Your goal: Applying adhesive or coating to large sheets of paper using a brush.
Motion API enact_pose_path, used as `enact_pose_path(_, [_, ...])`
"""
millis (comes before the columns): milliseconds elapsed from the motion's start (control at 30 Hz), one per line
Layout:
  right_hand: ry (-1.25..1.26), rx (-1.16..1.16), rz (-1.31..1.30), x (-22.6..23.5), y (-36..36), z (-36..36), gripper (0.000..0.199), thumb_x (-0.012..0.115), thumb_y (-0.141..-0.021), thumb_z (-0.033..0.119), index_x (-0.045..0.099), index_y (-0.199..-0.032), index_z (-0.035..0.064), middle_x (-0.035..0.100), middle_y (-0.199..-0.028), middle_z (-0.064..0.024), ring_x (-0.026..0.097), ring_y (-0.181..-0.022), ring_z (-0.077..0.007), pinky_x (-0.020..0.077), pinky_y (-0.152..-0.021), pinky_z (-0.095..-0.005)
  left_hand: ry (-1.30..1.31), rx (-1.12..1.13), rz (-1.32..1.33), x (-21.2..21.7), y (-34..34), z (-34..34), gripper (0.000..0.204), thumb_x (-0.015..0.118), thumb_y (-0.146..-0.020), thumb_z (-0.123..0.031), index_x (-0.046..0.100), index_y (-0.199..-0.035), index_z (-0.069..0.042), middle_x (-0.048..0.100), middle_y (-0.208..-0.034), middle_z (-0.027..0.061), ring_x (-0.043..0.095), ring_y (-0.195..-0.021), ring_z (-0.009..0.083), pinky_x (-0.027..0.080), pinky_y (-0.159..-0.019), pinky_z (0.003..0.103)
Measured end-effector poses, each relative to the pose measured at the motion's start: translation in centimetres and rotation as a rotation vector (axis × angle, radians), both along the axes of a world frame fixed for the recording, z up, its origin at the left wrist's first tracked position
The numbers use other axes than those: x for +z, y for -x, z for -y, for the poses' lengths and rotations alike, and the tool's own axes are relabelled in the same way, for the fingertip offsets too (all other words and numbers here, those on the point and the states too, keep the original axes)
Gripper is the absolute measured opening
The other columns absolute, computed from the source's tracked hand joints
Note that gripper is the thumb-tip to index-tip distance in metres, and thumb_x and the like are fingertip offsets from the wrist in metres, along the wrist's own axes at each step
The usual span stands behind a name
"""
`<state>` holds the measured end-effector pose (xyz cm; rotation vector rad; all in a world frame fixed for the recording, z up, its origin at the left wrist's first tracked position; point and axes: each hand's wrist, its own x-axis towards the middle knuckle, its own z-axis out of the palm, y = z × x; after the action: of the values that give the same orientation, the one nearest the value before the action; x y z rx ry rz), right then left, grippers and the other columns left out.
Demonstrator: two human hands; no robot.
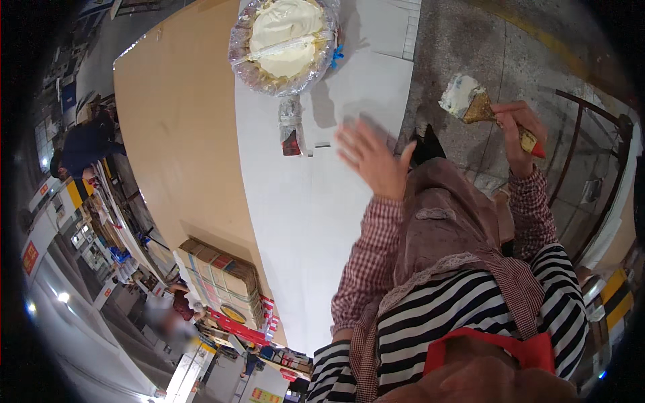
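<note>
My right hand (521, 131) is closed around the handle of a wide flat brush (478, 107), out over the floor to the right of the table. Thick white paste (462, 95) coats the brush's bristle end. My left hand (373, 158) hovers at or just above the white sheet (302, 215), fingers spread, slightly blurred, with nothing in it; whether it touches the sheet I cannot tell. Farther off stands a round basin (242, 50) lined with clear plastic. Creamy white paste (285, 33) fills it, and a pale strip (289, 46) crosses its top.
A plastic-wrapped handle-like piece (290, 124) lies below the basin. Brown board (181, 127) covers the table's left part, with a strapped cardboard stack (225, 279) on it. A metal-framed rack (591, 148) stands at the right. Another person (91, 144) is at the far left.
</note>
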<state>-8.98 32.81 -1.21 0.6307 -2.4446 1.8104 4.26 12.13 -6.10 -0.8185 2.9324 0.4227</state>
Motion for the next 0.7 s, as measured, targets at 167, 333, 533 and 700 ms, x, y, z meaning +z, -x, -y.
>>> enact_pose_path(167, [0.020,0.040,0.030,-0.4,-2.5,1.8,0.011,0.059,-0.085,0.003,0.064,-0.080,-0.0049,0.067,-0.086,-0.0144,0.060,-0.065,-0.0132,0.0481,-0.055,-0.0252,0.103,0.039,0.187,0.2,-6.4,0.7,0.106,0.075,-0.065,-0.049,0.022,-0.141,0.002,0.015,-0.146,0.0317,0.017,-0.134,0.0500,0.022,-0.106,0.055])
enact_pose_path(333, [0.138,0.129,-0.030,-1.9,-3.3,3.2,0.008,0.059,-0.084,0.002,0.064,-0.082,-0.0038,0.066,-0.084,-0.0124,0.055,-0.059,-0.0102,0.0432,-0.049,-0.0250,-0.015,-0.142,0.087,0.9,-7.9,3.2,0.090,0.071,-0.074,-0.036,0.025,-0.140,0.003,0.019,-0.145,0.0325,0.021,-0.131,0.0531,0.029,-0.102,0.055])
enact_pose_path(533, [0.163,0.190,-0.066,-3.2,-3.5,4.2,0.009,0.059,-0.086,0.004,0.065,-0.088,-0.0023,0.064,-0.084,-0.0096,0.055,-0.058,-0.0085,0.0429,-0.048,-0.0242,-0.277,-0.221,-0.065,3.2,-7.8,6.7,0.056,0.061,-0.083,-0.022,0.045,-0.129,0.006,0.045,-0.129,0.0314,0.041,-0.123,0.0451,0.033,-0.104,0.044])
enact_pose_path(700, [0.230,0.197,-0.138,-4.4,-3.1,5.9,0.010,0.060,-0.085,0.004,0.065,-0.091,-0.0028,0.063,-0.082,-0.0089,0.055,-0.057,-0.0082,0.0423,-0.047,-0.0236,-0.386,-0.251,-0.063,3.7,-7.3,7.4,0.053,0.060,-0.083,-0.019,0.046,-0.126,0.010,0.043,-0.127,0.0363,0.041,-0.120,0.0502,0.033,-0.104,0.047])
